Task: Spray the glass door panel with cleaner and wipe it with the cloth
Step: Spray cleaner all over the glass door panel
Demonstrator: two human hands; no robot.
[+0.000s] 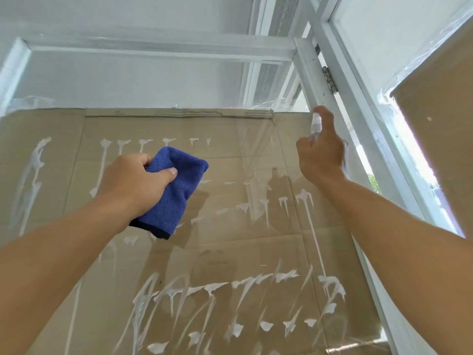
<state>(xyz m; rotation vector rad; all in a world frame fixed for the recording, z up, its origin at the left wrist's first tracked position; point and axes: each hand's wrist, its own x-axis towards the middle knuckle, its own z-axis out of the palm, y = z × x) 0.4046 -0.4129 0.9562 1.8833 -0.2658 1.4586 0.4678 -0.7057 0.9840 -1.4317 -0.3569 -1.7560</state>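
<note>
Head view: the left hand [133,180] gripped a folded blue cloth [176,190] against the glass door panel [230,80], streaked with white cleaner [210,288]. The right hand [321,152] held a spray bottle [315,126] near the white frame [311,70], forefinger on top.

Blue cloth [179,180]; brown cardboard [217,155]; white streaks [309,221]; white door frame [314,73].

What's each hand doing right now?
Left hand: grips the folded blue microfibre cloth.
Right hand: grips the small clear plastic spray bottle, index finger on its nozzle.
</note>
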